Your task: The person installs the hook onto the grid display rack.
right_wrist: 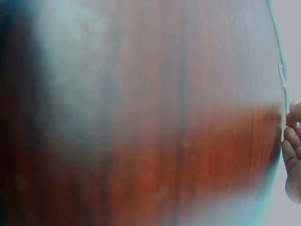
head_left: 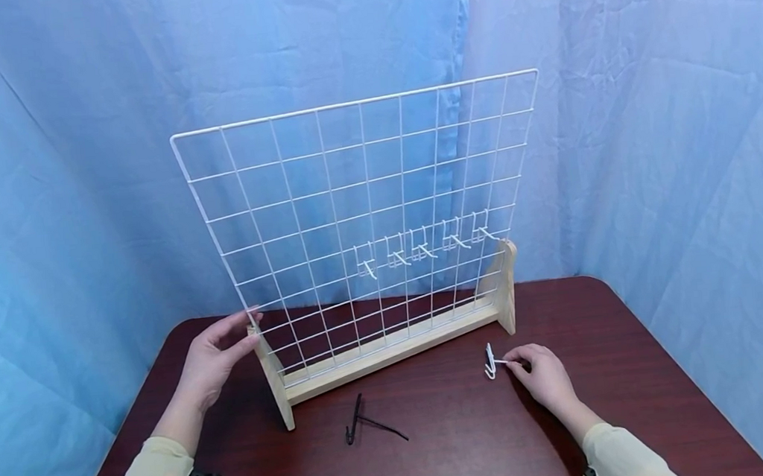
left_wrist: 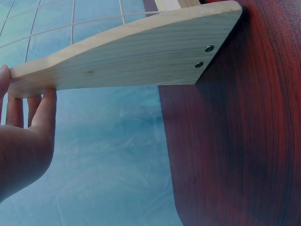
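Note:
A white wire grid panel (head_left: pixel 367 187) stands in a wooden base (head_left: pixel 391 357). My left hand (head_left: pixel 211 360) holds the top of the base's left side piece (left_wrist: pixel 117 56), thumb on one side and fingers on the other. Between the thumb and fingers of my right hand (head_left: pixel 543 375) is the stem of a white metal hook (head_left: pixel 491 362), just over the table right of the base. Several white hooks (head_left: pixel 423 251) hang in a row on the grid's lower right. A black hook (head_left: pixel 358 421) lies on the table in front of the base.
The dark red wooden table (head_left: pixel 457 434) has rounded far corners. Blue curtains (head_left: pixel 676 132) hang behind it and on both sides. Two screws (left_wrist: pixel 209 48) show in the side piece in the left wrist view. The right wrist view is mostly blurred tabletop (right_wrist: pixel 141 141).

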`<state>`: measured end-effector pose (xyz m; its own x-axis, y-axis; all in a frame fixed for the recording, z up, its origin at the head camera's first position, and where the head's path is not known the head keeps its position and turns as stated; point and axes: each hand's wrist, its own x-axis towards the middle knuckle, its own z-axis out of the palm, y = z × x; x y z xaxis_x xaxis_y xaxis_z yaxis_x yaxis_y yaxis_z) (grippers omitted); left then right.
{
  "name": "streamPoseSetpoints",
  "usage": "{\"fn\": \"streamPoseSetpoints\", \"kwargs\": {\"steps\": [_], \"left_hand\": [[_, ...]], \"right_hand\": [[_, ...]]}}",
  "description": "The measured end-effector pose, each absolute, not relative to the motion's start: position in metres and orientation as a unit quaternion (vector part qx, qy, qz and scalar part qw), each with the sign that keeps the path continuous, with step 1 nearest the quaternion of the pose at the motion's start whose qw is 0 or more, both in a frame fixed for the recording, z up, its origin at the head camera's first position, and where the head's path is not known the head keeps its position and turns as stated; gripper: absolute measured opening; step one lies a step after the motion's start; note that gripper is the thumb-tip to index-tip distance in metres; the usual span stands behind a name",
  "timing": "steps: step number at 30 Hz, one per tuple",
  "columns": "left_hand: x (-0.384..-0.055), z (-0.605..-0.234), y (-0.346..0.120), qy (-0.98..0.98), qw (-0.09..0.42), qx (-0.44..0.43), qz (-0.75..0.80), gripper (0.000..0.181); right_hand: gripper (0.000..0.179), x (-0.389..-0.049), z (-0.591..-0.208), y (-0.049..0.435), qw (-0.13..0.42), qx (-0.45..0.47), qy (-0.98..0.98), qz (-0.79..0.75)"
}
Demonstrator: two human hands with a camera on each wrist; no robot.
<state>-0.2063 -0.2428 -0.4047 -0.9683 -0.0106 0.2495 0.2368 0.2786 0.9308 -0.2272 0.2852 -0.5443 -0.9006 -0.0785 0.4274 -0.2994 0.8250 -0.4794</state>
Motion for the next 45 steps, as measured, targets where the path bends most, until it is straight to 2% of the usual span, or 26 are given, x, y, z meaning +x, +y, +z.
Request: {"fn": "streamPoseSetpoints", "kwargs": {"steps": [8, 22, 35, 45], "left_hand": [[-0.206, -0.404, -0.243, -0.787, 0.104, -0.076, -0.604, 0.05], [-0.207, -0.404, -0.242, -0.792, 0.097, -0.07, -0.598, 0.05], [-0.206, -0.401, -0.242, -0.799, 0.088, -0.057, -0.592, 0.05], [-0.206, -0.403, -0.242, -0.801, 0.089, -0.055, -0.59, 0.049]], "right_hand": [[0.015, -0.229, -0.543, 0.283, 0.238, 0.112, -0.92, 0.29], [0.016, -0.231, -0.533, 0.268, 0.265, 0.109, -0.9, 0.328], [0.013, -0.229, -0.513, 0.225, 0.273, 0.123, -0.846, 0.441], [0.015, -0.232, -0.497, 0.192, 0.317, 0.138, -0.809, 0.476]]}}
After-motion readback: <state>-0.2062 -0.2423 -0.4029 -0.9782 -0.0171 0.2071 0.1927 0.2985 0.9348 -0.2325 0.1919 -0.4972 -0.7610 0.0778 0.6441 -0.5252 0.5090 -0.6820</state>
